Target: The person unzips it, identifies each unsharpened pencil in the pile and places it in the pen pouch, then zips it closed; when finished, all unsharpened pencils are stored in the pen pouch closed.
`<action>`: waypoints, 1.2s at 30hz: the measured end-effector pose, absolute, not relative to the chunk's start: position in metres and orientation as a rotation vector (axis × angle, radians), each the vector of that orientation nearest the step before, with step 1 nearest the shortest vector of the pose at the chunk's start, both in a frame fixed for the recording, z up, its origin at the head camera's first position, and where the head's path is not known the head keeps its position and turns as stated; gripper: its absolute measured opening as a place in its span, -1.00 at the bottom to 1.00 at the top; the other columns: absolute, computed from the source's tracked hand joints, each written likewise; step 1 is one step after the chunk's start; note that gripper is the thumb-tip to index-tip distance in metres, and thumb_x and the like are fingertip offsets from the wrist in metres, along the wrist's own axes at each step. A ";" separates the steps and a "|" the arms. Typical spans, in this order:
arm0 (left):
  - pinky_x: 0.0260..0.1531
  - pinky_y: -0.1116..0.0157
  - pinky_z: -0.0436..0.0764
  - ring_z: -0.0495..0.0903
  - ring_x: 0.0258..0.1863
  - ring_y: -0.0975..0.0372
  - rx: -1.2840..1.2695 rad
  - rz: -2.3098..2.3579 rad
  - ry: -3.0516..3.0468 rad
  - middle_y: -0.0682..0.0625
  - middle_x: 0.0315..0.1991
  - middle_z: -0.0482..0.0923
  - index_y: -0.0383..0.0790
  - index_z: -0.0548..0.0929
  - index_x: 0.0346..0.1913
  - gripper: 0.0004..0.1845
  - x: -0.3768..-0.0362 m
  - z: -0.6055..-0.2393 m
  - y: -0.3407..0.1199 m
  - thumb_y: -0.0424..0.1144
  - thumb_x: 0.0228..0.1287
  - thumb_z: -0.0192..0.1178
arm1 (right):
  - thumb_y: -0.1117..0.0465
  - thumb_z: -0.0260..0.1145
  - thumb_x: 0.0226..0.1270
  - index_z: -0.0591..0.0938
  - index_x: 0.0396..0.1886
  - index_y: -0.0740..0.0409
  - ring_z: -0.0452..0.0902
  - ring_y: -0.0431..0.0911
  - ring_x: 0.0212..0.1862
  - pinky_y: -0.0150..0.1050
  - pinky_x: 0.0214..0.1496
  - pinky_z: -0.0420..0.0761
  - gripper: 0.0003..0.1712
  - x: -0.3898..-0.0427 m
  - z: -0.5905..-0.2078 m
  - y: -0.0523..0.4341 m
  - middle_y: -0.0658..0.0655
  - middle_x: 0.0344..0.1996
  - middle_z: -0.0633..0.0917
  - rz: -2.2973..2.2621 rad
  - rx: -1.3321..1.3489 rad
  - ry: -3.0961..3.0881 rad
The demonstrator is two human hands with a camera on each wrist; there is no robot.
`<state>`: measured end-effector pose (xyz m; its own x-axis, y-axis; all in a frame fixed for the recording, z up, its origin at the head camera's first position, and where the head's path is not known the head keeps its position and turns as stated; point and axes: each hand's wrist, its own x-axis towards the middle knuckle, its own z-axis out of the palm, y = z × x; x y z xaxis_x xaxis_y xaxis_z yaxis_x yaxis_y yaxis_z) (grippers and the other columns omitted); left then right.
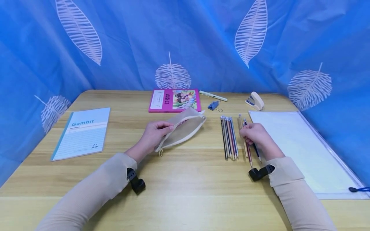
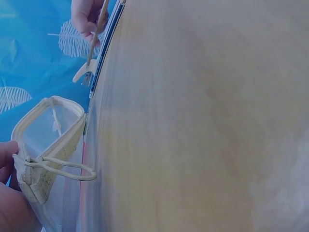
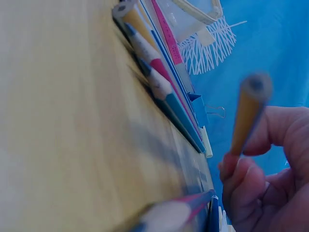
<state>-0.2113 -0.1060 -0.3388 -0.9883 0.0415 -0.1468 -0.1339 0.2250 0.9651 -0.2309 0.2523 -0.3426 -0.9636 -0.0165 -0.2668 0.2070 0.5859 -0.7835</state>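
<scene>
Hands working at a pencil case and pencils
The left hand (image 1: 152,136) is gripping the pencil case (image 1: 185,128) mid-table; right hand (image 1: 257,136) fingers are pinching a pencil (image 3: 247,111) beside the pencil row (image 1: 229,137).

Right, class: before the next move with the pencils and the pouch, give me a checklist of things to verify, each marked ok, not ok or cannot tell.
1. Left hand grips the pencil pouch: ok.
2. Pouch mouth open: ok in the left wrist view.
3. Right hand pinches a pencil: ok.
4. That pencil lifted off the table: ok in the right wrist view.
5. Row of pencils lies together between the hands: ok.
6. Pouch empty inside: cannot tell.
</scene>
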 end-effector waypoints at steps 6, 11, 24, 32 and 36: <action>-0.13 0.29 0.47 0.44 -0.07 0.15 -0.116 1.860 2.339 -0.10 0.02 0.55 -0.23 0.66 -0.05 -0.75 -0.212 -0.338 -0.105 -0.24 0.24 0.20 | 0.43 -0.04 0.01 0.24 -0.44 0.20 0.37 -0.26 -0.68 -0.43 -0.64 0.44 -0.88 -0.224 -0.341 0.235 -0.05 -0.72 0.45 -1.727 0.099 2.341; -0.09 0.26 0.48 0.44 -0.05 0.13 -0.116 1.855 2.329 -0.09 0.02 0.55 -0.20 0.66 -0.05 -0.75 -0.211 -0.337 -0.103 -0.22 0.23 0.21 | 0.46 -0.07 0.12 0.20 -0.36 0.20 0.40 -0.28 -0.69 -0.49 -0.64 0.47 -0.86 -0.220 -0.342 0.205 -0.02 -0.69 0.48 -2.061 0.098 2.138; -0.23 0.37 0.52 0.47 -0.14 0.18 -0.063 1.916 2.333 -0.13 -0.06 0.58 -0.27 0.66 -0.06 -0.75 -0.210 -0.339 -0.095 -0.27 0.21 0.23 | 0.33 -0.02 0.38 0.31 -0.17 0.24 0.59 -0.19 -0.48 -0.38 -0.29 0.62 -0.91 -0.214 -0.342 0.139 0.06 -0.52 0.59 -2.344 0.234 1.865; -0.32 0.43 0.52 0.47 -0.24 0.24 -0.056 2.001 2.291 -0.12 -0.13 0.61 -0.31 0.67 -0.10 -0.75 -0.211 -0.343 -0.088 -0.29 0.16 0.27 | 0.36 0.04 0.36 0.37 -0.22 0.25 0.60 -0.19 -0.48 -0.37 -0.32 0.63 -0.95 -0.211 -0.348 0.104 0.06 -0.55 0.62 -2.333 0.266 1.811; -0.34 0.42 0.51 0.48 -0.26 0.24 -0.051 2.001 2.297 -0.10 -0.16 0.62 -0.29 0.68 -0.12 -0.77 -0.211 -0.343 -0.084 -0.28 0.16 0.27 | 0.37 0.05 0.34 0.41 -0.17 0.33 0.60 -0.20 -0.48 -0.37 -0.31 0.63 -0.88 -0.211 -0.351 0.092 0.06 -0.55 0.63 -2.297 0.247 1.833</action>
<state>-0.2109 -0.0836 -0.3434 -0.9949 0.0374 -0.0934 -0.0874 0.1389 0.9864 -0.2107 0.0917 -0.3510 -0.9676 -0.0458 -0.2483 0.2523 -0.2161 -0.9432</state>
